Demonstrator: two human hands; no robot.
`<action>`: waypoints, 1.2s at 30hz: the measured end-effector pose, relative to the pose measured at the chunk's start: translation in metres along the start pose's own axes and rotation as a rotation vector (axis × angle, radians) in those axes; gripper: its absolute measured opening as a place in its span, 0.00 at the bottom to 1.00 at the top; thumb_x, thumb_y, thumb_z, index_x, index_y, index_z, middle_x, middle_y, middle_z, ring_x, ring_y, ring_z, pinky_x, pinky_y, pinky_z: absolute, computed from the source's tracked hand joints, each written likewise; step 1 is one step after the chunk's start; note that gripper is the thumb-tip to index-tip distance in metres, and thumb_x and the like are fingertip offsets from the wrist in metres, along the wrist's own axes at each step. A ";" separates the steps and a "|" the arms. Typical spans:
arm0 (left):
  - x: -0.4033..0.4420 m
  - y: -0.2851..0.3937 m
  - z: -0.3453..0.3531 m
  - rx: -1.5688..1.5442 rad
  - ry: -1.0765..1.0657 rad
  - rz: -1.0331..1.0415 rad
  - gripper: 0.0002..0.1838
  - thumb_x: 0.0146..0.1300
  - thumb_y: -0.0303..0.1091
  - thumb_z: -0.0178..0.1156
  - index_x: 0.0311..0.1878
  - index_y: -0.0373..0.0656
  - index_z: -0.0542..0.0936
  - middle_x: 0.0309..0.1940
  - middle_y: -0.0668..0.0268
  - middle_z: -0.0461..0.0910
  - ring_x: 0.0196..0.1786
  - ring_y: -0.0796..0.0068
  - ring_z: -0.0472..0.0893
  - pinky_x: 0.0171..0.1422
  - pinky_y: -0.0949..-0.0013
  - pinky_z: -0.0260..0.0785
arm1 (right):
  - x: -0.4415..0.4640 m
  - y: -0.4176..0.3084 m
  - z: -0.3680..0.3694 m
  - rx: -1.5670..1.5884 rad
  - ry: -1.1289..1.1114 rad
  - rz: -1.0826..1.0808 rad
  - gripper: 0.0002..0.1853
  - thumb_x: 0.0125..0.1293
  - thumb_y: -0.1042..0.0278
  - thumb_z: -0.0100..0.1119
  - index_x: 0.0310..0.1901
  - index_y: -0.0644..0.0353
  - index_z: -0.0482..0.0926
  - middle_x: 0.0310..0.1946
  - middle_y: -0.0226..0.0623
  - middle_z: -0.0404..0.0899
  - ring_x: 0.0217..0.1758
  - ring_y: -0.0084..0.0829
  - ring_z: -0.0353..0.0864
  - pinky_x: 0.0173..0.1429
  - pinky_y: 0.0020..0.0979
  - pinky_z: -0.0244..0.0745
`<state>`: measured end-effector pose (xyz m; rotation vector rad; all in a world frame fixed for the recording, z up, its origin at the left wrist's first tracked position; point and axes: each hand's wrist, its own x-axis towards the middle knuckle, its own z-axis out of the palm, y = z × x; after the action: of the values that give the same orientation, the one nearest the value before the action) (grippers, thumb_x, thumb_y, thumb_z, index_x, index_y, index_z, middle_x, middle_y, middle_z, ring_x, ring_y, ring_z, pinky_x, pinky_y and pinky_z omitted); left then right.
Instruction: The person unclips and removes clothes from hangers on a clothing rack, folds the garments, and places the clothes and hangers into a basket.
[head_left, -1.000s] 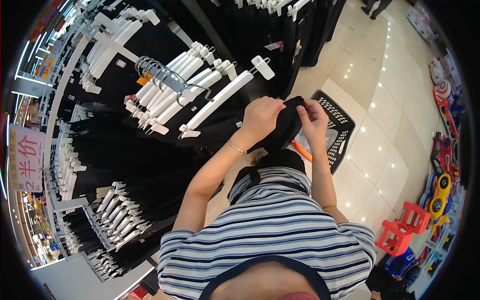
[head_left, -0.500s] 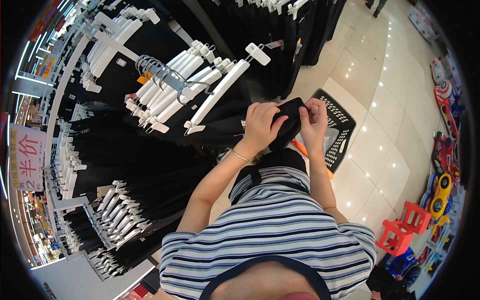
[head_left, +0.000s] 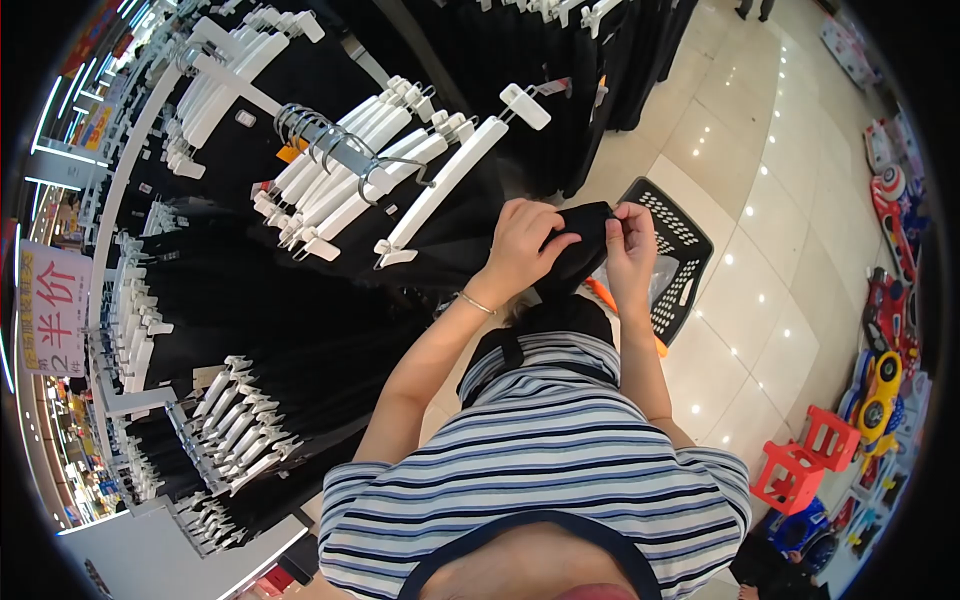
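Observation:
Both hands hold a stretch of black trousers (head_left: 585,235) in front of my waist. My left hand (head_left: 525,245) is closed on the fabric, its thumb pointing right across it. At the fabric's upper right edge, my right hand (head_left: 630,245) pinches the cloth between thumb and fingers. From my left hand the dark cloth runs back toward a white clip hanger (head_left: 450,185) at the front of the rack. Where the held cloth joins that garment is hard to make out against the other black clothes.
Metal racks carry several black garments on white hangers (head_left: 335,190) at left. A black perforated basket (head_left: 690,235) with a plastic bag and something orange is beyond my right hand. Red plastic toy furniture (head_left: 805,460) and toy cars (head_left: 882,400) line the right side.
The front white hanger has shifted slightly right. The fingers of my right hand have moved a little along the cloth edge. Both hands keep their hold.

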<state>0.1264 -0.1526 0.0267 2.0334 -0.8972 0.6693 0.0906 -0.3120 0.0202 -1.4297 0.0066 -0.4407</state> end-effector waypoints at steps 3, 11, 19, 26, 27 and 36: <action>0.000 -0.002 0.003 -0.063 0.054 0.035 0.11 0.45 0.27 0.68 0.30 0.39 0.75 0.28 0.62 0.77 0.30 0.62 0.75 0.38 0.64 0.65 | -0.001 0.000 -0.001 0.008 -0.035 0.023 0.07 0.65 0.81 0.51 0.41 0.62 0.66 0.34 0.26 0.66 0.36 0.15 0.65 0.41 0.15 0.62; -0.002 0.001 0.001 -0.047 0.084 0.027 0.09 0.47 0.23 0.65 0.33 0.38 0.77 0.25 0.62 0.78 0.27 0.61 0.76 0.33 0.65 0.66 | 0.000 -0.005 0.004 -0.019 -0.017 -0.032 0.10 0.63 0.83 0.53 0.45 0.65 0.69 0.37 0.31 0.72 0.40 0.18 0.70 0.45 0.18 0.65; 0.093 0.001 -0.036 0.216 0.312 0.195 0.07 0.51 0.24 0.60 0.35 0.41 0.77 0.29 0.64 0.74 0.33 0.61 0.72 0.39 0.62 0.64 | 0.004 0.005 -0.001 -0.140 0.023 -0.025 0.05 0.65 0.79 0.53 0.41 0.64 0.72 0.32 0.27 0.72 0.34 0.15 0.70 0.40 0.16 0.65; 0.116 -0.044 -0.025 0.141 0.144 -0.097 0.07 0.54 0.31 0.62 0.28 0.39 0.76 0.28 0.62 0.75 0.33 0.62 0.74 0.37 0.66 0.66 | 0.013 -0.002 0.002 -0.108 0.042 -0.058 0.02 0.66 0.77 0.52 0.40 0.64 0.71 0.30 0.25 0.69 0.31 0.13 0.66 0.36 0.14 0.61; 0.110 -0.044 -0.027 0.076 0.096 -0.191 0.09 0.54 0.35 0.64 0.30 0.39 0.77 0.30 0.63 0.75 0.34 0.68 0.75 0.38 0.69 0.68 | 0.017 -0.002 0.003 -0.142 0.040 -0.094 0.02 0.66 0.77 0.51 0.40 0.64 0.71 0.29 0.25 0.69 0.31 0.13 0.65 0.35 0.14 0.60; 0.084 -0.045 -0.035 0.045 -0.179 -0.624 0.25 0.48 0.48 0.69 0.34 0.32 0.78 0.27 0.58 0.78 0.32 0.68 0.78 0.39 0.70 0.71 | 0.031 0.018 0.029 -0.139 -0.083 -0.063 0.02 0.65 0.77 0.52 0.37 0.64 0.69 0.26 0.27 0.71 0.30 0.16 0.69 0.35 0.18 0.63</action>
<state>0.2074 -0.1342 0.0844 2.2709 -0.2995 0.1642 0.1314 -0.2925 0.0158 -1.5875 -0.0758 -0.4390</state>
